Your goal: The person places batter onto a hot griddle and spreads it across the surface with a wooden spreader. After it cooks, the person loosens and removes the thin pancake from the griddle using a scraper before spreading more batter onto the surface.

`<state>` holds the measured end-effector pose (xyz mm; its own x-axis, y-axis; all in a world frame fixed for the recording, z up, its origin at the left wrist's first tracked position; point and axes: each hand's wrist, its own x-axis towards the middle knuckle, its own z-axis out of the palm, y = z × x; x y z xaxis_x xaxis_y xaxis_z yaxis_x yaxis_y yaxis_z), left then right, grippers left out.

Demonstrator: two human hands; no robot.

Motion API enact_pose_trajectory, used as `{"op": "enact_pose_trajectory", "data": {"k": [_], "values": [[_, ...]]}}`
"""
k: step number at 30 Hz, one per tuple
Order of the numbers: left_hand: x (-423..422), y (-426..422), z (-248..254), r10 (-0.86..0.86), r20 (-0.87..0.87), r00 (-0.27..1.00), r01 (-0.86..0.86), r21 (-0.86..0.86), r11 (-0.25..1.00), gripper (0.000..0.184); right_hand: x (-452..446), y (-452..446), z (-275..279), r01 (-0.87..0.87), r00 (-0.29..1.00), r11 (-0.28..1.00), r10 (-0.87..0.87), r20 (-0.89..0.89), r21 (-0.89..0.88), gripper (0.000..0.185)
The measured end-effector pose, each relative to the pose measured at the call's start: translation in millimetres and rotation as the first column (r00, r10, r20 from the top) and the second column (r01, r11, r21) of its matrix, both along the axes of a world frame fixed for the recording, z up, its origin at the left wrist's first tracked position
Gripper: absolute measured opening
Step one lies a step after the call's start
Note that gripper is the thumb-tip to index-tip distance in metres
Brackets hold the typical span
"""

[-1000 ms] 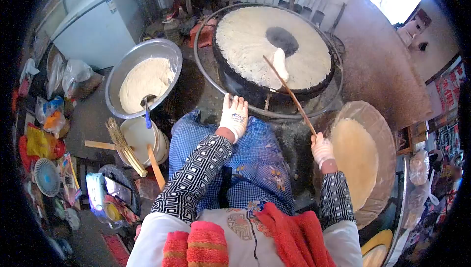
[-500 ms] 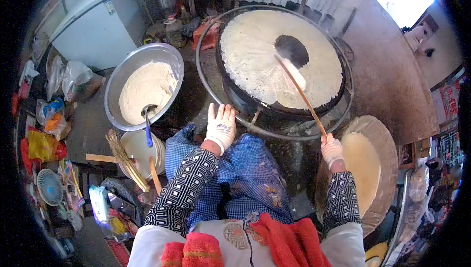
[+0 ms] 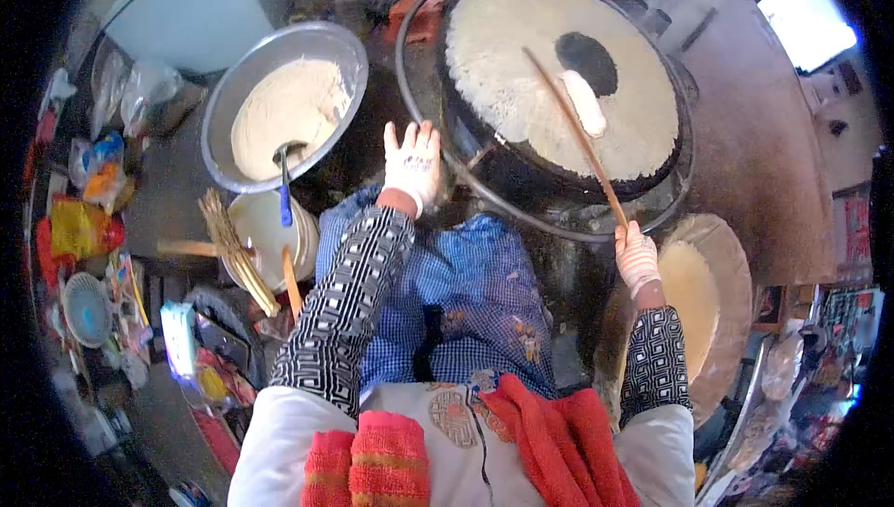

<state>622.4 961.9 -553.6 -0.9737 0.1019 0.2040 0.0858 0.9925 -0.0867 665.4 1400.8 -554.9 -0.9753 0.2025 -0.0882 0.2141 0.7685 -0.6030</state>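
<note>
My right hand [image 3: 637, 258], in a white glove, is closed around the end of a long thin wooden stick [image 3: 585, 142]. The stick reaches over a large round griddle [image 3: 549, 176] coated with a pale sheet of batter [image 3: 498, 46]. A dark bare patch [image 3: 589, 64] shows within the sheet. Beside the stick, an elongated white lump of batter or dough [image 3: 584, 102] lies near that patch. My left hand [image 3: 413, 167], gloved too, is open with fingers spread, beside the metal ring [image 3: 400, 69] around the griddle; whether it touches the ring I cannot tell.
At left, a metal basin [image 3: 214, 135] of batter holds a blue-handled ladle [image 3: 285, 200]. Below it stands a white bucket [image 3: 307, 228] with a straw brush [image 3: 233, 251] across it. A lined basket [image 3: 731, 321] of pale batter or flour is at right, beside a brown board [image 3: 745, 135].
My view has shifted, so the griddle appears higher and farther right. The stick's tip has swung left, away from the dark patch, and a gap now shows between stick and white lump.
</note>
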Motion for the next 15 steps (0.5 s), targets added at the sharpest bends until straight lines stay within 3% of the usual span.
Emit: {"op": "enact_pose_trajectory", "data": {"k": [2, 3, 4, 7, 9, 11, 13, 15], "values": [[-9, -6, -3, 0.044, 0.047, 0.998, -0.044, 0.002, 0.999, 0.048, -18, 33, -53, 0.114, 0.993, 0.952, -0.117, 0.009, -0.284, 0.027], [-15, -11, -3, 0.060, 0.044, 0.997, -0.059, -0.022, 0.998, 0.049, -19, 20, -31, -0.059, 0.997, 0.982, 0.065, -0.030, 0.181, 0.028], [-18, -12, -3, 0.094, 0.082, 0.992, -0.086, -0.093, 0.992, 0.050, -21, 6, -7, -0.123, 0.978, 0.767, 0.199, -0.052, 0.629, 0.028], [-4, 3, 2, 0.045, 0.026, 0.999, -0.045, 0.006, 0.999, 0.048, -37, -5, 1, -0.156, 0.971, 0.783, 0.234, -0.053, 0.603, 0.026], [22, 39, 22, -0.118, -0.037, 0.992, 0.122, 0.147, 0.982, 0.049, -22, -24, 15, -0.184, 0.960, 0.754, 0.276, -0.050, 0.630, 0.025], [51, 71, 4, -0.276, -0.161, 0.948, 0.311, 0.268, 0.912, 0.047, -25, -19, -7, -0.201, 0.967, 0.786, 0.255, -0.010, 0.585, 0.025], [72, 98, -21, -0.322, -0.117, 0.939, 0.338, 0.167, 0.926, 0.051, -42, 1, -19, -0.097, 0.990, 0.810, 0.140, -0.030, 0.579, 0.028], [77, 102, -26, -0.287, -0.126, 0.950, 0.299, 0.092, 0.950, 0.049, -44, -15, -6, -0.110, 0.990, 0.813, 0.138, -0.006, 0.573, 0.028]]}}
